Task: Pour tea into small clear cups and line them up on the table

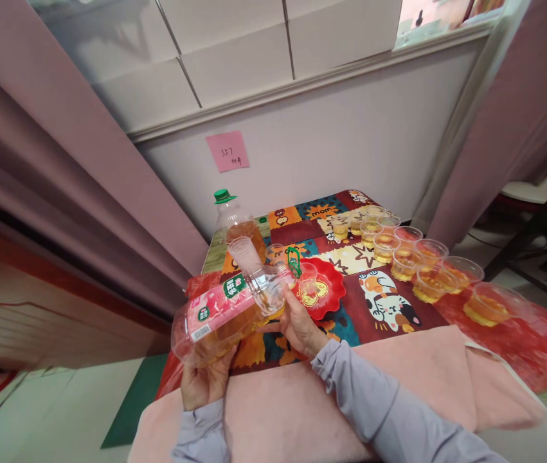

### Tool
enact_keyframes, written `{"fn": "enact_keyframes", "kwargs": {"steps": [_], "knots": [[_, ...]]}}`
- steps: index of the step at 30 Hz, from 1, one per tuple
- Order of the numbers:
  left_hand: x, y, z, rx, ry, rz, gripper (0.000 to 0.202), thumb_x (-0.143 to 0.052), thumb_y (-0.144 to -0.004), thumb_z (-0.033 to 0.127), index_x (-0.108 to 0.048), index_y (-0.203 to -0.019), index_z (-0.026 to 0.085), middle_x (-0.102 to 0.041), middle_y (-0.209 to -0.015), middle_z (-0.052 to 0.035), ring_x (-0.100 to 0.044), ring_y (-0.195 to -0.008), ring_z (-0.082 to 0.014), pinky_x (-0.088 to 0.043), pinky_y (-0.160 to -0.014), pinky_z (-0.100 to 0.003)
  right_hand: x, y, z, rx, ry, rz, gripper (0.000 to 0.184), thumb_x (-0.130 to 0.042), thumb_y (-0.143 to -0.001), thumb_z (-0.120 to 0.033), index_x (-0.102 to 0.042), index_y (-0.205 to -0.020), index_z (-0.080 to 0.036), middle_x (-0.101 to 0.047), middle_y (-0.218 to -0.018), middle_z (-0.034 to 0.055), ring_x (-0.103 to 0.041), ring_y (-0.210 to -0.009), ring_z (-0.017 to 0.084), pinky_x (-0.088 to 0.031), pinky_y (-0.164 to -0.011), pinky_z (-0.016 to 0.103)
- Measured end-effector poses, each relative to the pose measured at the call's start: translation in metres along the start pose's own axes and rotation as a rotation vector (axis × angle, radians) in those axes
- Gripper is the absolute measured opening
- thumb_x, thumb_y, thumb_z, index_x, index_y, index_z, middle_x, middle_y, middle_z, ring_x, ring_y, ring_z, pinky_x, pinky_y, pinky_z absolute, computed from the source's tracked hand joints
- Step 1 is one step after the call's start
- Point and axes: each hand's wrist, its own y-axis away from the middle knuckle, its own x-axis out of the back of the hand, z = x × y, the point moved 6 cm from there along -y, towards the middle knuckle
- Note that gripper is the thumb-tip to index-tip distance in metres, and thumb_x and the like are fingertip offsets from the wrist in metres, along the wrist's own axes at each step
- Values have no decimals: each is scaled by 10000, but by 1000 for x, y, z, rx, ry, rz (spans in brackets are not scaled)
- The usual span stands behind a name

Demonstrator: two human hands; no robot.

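A large clear juice bottle (222,299) with a pink label and amber liquid is tilted, its neck towards the right. Its lower end rests in my left hand (208,379), fingers curled around the underside. Up near the neck, my right hand (299,321) grips the bottle. Just past the bottle's mouth, a clear plastic cup (308,280) stands on a red scalloped plate (335,289). A green loop (294,262) shows by the neck. Behind the tilted bottle is a stack of clear cups (244,253), its lower part partly hidden.
A second bottle (237,222) with a green cap stands at the back left. Several cups of amber liquid (405,263) line the table's right side. A pink towel (398,366) covers the front edge. A wall with a pink note (227,151) rises behind.
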Motion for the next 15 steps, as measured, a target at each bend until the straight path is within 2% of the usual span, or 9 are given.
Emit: {"fn": "enact_keyframes", "kwargs": {"steps": [2, 4, 7, 12, 15], "knots": [[6, 1, 0, 1, -30, 109, 354, -566, -1012, 382, -693, -1342, 371, -720, -1407, 1, -737, -1192, -297, -612, -1007, -504, 0, 0, 0, -4, 2, 1, 503, -464, -1063, -600, -573, -1434, -279, -770, -1282, 66, -777, -1041, 251, -695, -774, 438], [9, 2, 0, 4, -25, 164, 362, -571, -1004, 368, -700, -1342, 351, -735, -1381, -32, -739, -1186, -309, -614, -990, -540, 0, 0, 0, -1, -2, -1, 498, -470, -1062, -596, -573, -1432, -280, -767, -1291, 66, -780, -1030, 249, -694, -775, 441], [6, 2, -1, 3, 19, 136, 406, -603, -977, 335, -685, -1375, 340, -742, -1371, -46, -737, -1189, -298, -605, -1007, -539, 0, 0, 0, 3, -7, -6, 499, -500, -1049, -594, -573, -1431, -281, -765, -1296, 69, -779, -1035, 254, -694, -778, 448], [5, 3, 0, -2, -96, 223, 372, -625, -973, 422, -686, -1341, 426, -722, -1404, 36, -742, -1179, -281, -607, -1026, -502, 2, -1, 0, 13, -10, 2, 488, -492, -1053, -585, -573, -1433, -290, -747, -1333, 65, -768, -1070, 255, -698, -739, 426], [3, 3, 1, -18, -111, 215, 367, -623, -971, 444, -696, -1330, 415, -727, -1396, 39, -744, -1177, -280, -604, -1036, -475, 1, -1, 0, 7, -15, -11, 504, -495, -1050, -595, -571, -1438, -283, -759, -1307, 68, -771, -1060, 254, -697, -763, 437]]}}
